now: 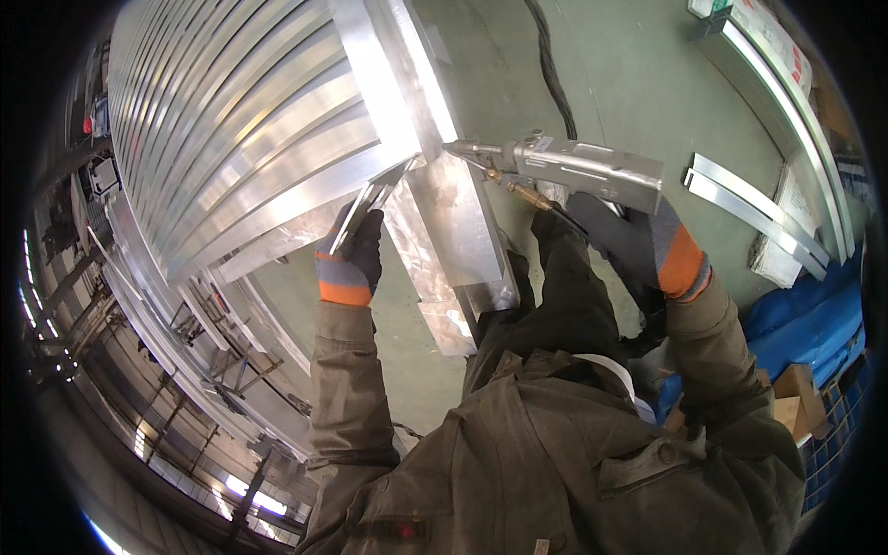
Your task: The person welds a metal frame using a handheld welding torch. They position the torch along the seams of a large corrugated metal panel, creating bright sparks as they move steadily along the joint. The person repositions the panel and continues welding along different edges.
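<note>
My right hand [638,245], in a dark glove with a grey and orange cuff, is closed round a welding gun [587,171]. A brass-coloured tube runs beneath the gun's silver body. Its nozzle points left and sits close to the corner of an aluminium frame [375,79], though I cannot tell whether it touches. My left hand [359,250], gloved alike, is closed on a slim metal piece with two parallel edges [363,211], whose kind I cannot make out. The tip of that piece reaches up to the same corner. Palm and some fingers are hidden on both hands.
A slatted aluminium panel [250,120] fills the upper left, joined to the frame. Below the corner lies a metal plate [462,231]. A black cable [552,69] crosses the green floor. Aluminium profiles [754,203] and blue sheeting [809,319] lie on the right.
</note>
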A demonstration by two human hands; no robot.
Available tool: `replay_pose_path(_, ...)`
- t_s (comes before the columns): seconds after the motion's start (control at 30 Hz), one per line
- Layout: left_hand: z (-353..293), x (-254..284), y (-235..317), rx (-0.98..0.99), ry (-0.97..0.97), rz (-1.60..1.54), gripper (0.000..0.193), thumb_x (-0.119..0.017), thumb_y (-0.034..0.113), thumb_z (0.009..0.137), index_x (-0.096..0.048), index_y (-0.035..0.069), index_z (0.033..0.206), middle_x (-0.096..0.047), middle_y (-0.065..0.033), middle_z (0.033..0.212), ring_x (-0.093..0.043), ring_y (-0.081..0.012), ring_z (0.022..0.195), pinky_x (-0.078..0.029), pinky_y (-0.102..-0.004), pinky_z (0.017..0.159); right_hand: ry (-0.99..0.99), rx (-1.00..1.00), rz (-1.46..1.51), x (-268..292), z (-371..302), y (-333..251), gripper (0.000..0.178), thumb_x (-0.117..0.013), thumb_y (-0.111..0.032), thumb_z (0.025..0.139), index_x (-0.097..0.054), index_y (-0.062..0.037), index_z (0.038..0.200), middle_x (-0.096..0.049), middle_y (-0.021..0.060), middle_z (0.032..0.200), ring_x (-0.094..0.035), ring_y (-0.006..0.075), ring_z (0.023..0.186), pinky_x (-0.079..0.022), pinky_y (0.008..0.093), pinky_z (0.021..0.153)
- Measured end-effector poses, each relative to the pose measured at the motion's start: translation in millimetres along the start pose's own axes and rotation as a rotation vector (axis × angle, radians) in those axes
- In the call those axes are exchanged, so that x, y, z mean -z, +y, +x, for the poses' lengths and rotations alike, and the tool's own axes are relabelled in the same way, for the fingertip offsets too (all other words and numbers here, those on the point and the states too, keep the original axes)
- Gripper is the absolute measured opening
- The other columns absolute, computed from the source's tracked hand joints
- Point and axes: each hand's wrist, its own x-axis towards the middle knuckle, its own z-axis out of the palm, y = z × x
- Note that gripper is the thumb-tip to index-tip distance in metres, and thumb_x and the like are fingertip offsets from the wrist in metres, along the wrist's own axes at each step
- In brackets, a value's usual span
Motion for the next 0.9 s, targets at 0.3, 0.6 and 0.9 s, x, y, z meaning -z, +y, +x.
replay_pose_path(0.3, -0.3, 60.0, 99.4, -0.186, -0.107, -0.091, 0.056, -0.084, 0.005, 0.096, -0.066, 0.005, 0.149, -0.074, -0.0118, 0.14, -0.068, -0.0254, 0.136, -0.062, -0.0403, 0.101, 0.153, -0.038, -0.065, 5.4, -63.0, 32.6, 0.038, -0.078, -0.015, 0.104, -0.071, 0.0033, 0.137, -0.08, 0.0158, 0.122, -0.075, 0.0179, 0.107, -0.062, 0.033, 0.09)
replay_pose_path(0.6, 41.8, 19.9, 95.2, -0.059, -0.236, 0.359, 0.046, -0.066, 0.047, 0.11, -0.075, 0.005, 0.125, -0.08, -0.0195, 0.103, -0.076, -0.0349, 0.094, -0.059, -0.0437, 0.085, 0.276, 0.068, -0.101, -42.9, -106.2, 87.2, 0.04, -0.081, -0.021, 0.103, -0.073, 0.0025, 0.135, -0.08, 0.0141, 0.116, -0.075, 0.0182, 0.099, -0.061, 0.0331, 0.082)
replay_pose_path(0.9, 51.4, 14.1, 63.5, 0.031, -0.205, 0.287, 0.045, -0.08, 0.043, 0.101, -0.078, 0.001, 0.117, -0.063, -0.0007, 0.078, -0.053, -0.0123, 0.061, -0.044, -0.0326, 0.057, 0.282, 0.006, -0.12, -57.7, -120.6, 89.0, 0.038, -0.083, -0.019, 0.1, -0.076, 0.0028, 0.13, -0.082, 0.0191, 0.119, -0.08, 0.0239, 0.107, -0.064, 0.0369, 0.089)
